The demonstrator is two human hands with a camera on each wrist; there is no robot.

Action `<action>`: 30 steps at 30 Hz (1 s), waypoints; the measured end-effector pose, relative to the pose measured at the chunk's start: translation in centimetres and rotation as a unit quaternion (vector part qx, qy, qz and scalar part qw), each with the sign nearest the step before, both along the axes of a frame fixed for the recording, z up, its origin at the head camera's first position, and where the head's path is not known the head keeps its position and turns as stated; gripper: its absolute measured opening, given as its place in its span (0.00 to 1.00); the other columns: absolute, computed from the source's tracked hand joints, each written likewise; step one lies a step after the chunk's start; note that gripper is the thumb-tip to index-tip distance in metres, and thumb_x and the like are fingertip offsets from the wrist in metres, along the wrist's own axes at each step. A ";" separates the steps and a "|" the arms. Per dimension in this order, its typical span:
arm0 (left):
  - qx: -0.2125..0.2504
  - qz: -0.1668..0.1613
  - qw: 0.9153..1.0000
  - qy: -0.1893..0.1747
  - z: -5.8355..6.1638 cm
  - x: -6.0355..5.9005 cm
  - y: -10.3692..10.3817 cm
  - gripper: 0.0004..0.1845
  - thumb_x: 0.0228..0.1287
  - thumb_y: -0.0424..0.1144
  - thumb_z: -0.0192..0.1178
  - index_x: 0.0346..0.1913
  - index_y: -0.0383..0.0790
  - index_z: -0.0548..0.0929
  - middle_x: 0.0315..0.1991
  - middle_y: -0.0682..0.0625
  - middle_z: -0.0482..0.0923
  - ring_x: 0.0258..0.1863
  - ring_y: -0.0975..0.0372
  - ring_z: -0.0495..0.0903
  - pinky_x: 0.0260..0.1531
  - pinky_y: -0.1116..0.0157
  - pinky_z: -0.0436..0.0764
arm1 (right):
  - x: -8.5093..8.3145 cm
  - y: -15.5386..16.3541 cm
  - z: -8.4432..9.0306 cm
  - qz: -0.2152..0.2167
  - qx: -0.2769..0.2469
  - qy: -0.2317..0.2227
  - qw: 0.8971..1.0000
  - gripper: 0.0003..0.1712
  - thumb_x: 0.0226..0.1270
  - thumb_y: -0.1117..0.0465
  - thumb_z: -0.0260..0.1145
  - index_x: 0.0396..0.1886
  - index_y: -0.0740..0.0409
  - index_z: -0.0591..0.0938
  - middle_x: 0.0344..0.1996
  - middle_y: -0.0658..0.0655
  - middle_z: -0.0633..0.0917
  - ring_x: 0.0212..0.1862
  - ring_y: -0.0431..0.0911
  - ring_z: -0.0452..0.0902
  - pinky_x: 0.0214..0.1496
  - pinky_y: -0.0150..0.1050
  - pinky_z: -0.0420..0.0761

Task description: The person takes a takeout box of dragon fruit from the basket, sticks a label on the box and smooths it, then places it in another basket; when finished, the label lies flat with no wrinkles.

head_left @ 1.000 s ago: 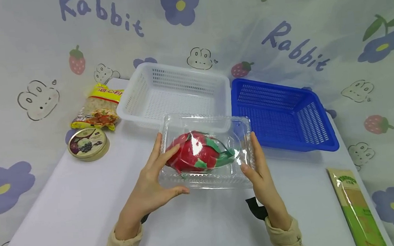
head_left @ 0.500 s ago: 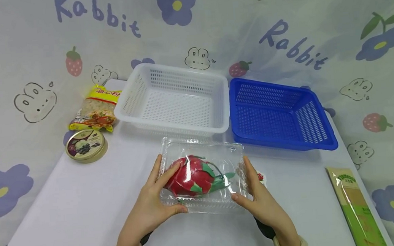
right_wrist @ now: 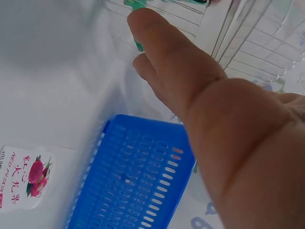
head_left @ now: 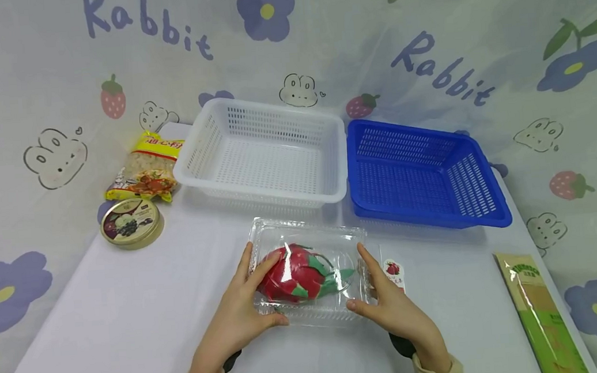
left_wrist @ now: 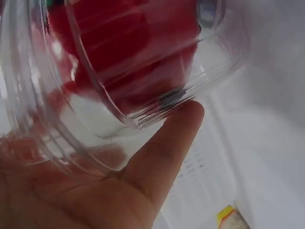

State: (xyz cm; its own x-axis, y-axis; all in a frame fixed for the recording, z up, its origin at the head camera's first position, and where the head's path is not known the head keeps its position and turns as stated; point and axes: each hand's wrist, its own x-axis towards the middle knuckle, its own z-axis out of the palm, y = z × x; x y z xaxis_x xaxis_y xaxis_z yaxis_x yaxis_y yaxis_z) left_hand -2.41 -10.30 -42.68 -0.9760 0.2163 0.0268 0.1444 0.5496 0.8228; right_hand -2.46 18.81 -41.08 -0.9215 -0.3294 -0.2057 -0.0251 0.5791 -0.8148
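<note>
A clear plastic clamshell box (head_left: 339, 244) with a red and green dragon fruit (head_left: 291, 276) inside is held low over the white table, in front of the two baskets. My left hand (head_left: 236, 309) grips its left end, thumb at the near edge and fingers over the lid and side. On the opposite end, my right hand (head_left: 392, 307) holds the box with thumb in front and fingers along the side. In the left wrist view, a finger lies against the ribbed wall of the box (left_wrist: 219, 57). A dragon fruit label (head_left: 394, 273) lies beside my right hand.
Behind the box stand a white basket (head_left: 263, 197) and a blue basket (head_left: 431, 219), side by side. A yellow food bag (head_left: 146, 168) and a round tin (head_left: 130, 222) sit at the left; a green and tan packet (head_left: 541, 314) lies near the right edge.
Both hands have brought the box with the dragon fruit down and toward me, away from the white basket's front. The label beside the right hand has come into sight.
</note>
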 end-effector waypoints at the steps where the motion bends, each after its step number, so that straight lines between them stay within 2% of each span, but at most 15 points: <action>1: -0.004 -0.001 1.000 0.002 0.0 0.0 0.1 0.60 0.28 0.39 0.84 0.71 0.67 0.64 0.79 0.41 0.39 0.69 0.34 0.60 0.53 0.38 0.76 | 0.0 0.1 -0.1 0.001 0.001 0.002 1.000 0.56 0.62 0.54 0.69 0.78 0.39 0.42 0.77 0.65 0.48 0.72 0.70 0.54 0.63 0.64 0.71; 5: -0.033 -0.007 0.999 0.008 -0.1 -0.2 0.2 0.60 0.30 0.44 0.83 0.71 0.69 0.62 0.79 0.40 0.39 0.68 0.33 0.62 0.50 0.37 0.77 | -0.2 0.4 -0.4 0.009 0.000 0.008 1.000 0.54 0.63 0.52 0.69 0.78 0.40 0.45 0.77 0.63 0.49 0.72 0.69 0.54 0.62 0.64 0.71; 10: -0.049 -0.009 0.998 -0.023 0.0 -0.4 0.0 0.58 0.32 0.53 0.81 0.71 0.75 0.59 0.79 0.45 0.37 0.68 0.36 0.64 0.44 0.41 0.80 | -0.3 0.9 -1.1 0.018 -0.017 0.006 1.000 0.52 0.64 0.53 0.68 0.78 0.40 0.45 0.78 0.59 0.49 0.73 0.68 0.53 0.62 0.65 0.70; 12: -0.046 -0.009 0.998 -0.034 -0.1 -0.4 -0.1 0.58 0.32 0.55 0.80 0.71 0.76 0.58 0.80 0.45 0.37 0.69 0.36 0.63 0.45 0.41 0.80 | -0.4 1.2 -1.3 0.018 -0.022 0.004 1.000 0.52 0.64 0.53 0.68 0.78 0.38 0.44 0.78 0.58 0.48 0.72 0.69 0.56 0.62 0.64 0.70; 15: -0.046 -0.007 0.998 -0.043 -0.1 -0.4 -0.2 0.58 0.33 0.55 0.80 0.71 0.76 0.57 0.79 0.45 0.37 0.69 0.36 0.63 0.47 0.39 0.78 | -0.5 1.9 -1.5 0.017 -0.029 0.016 0.999 0.52 0.67 0.56 0.65 0.78 0.37 0.42 0.77 0.63 0.51 0.68 0.70 0.62 0.61 0.63 0.72; 18: -0.045 -0.004 0.998 -0.049 -0.1 -0.4 -0.3 0.59 0.33 0.53 0.80 0.71 0.77 0.56 0.79 0.44 0.37 0.69 0.35 0.62 0.47 0.37 0.77 | -1.0 2.9 -1.5 0.005 -0.046 0.039 0.998 0.49 0.71 0.60 0.60 0.79 0.43 0.39 0.75 0.70 0.53 0.66 0.72 0.64 0.60 0.64 0.72; 21: -0.040 -0.004 0.998 -0.053 -0.1 -0.3 -0.4 0.59 0.33 0.52 0.81 0.71 0.78 0.56 0.79 0.44 0.37 0.69 0.35 0.61 0.48 0.36 0.76 | -1.7 3.9 -1.9 -0.039 -0.051 0.060 0.996 0.44 0.75 0.61 0.55 0.79 0.52 0.39 0.74 0.72 0.54 0.69 0.70 0.61 0.62 0.63 0.70; 23: -0.035 -0.004 0.998 -0.055 -0.2 -0.3 -0.4 0.59 0.33 0.51 0.80 0.71 0.78 0.56 0.79 0.44 0.36 0.70 0.35 0.61 0.49 0.36 0.76 | -2.2 4.6 -2.2 -0.094 -0.047 0.061 0.993 0.42 0.75 0.61 0.54 0.78 0.56 0.41 0.74 0.70 0.55 0.71 0.68 0.59 0.64 0.61 0.69; 27: -0.030 -0.008 0.998 -0.056 -0.2 -0.4 -0.4 0.59 0.34 0.52 0.80 0.72 0.77 0.56 0.79 0.44 0.36 0.70 0.35 0.59 0.50 0.35 0.75 | -3.1 5.7 -2.9 -0.213 -0.026 0.027 0.976 0.44 0.73 0.60 0.59 0.78 0.55 0.44 0.76 0.65 0.55 0.73 0.63 0.58 0.69 0.55 0.66; 30: -0.029 -0.010 0.998 -0.057 -0.3 -0.3 -0.5 0.59 0.34 0.53 0.80 0.72 0.76 0.56 0.80 0.45 0.35 0.70 0.35 0.59 0.50 0.35 0.75 | -3.4 6.2 -3.3 -0.262 -0.007 -0.007 0.965 0.47 0.70 0.61 0.62 0.79 0.51 0.45 0.76 0.63 0.55 0.74 0.61 0.58 0.72 0.53 0.65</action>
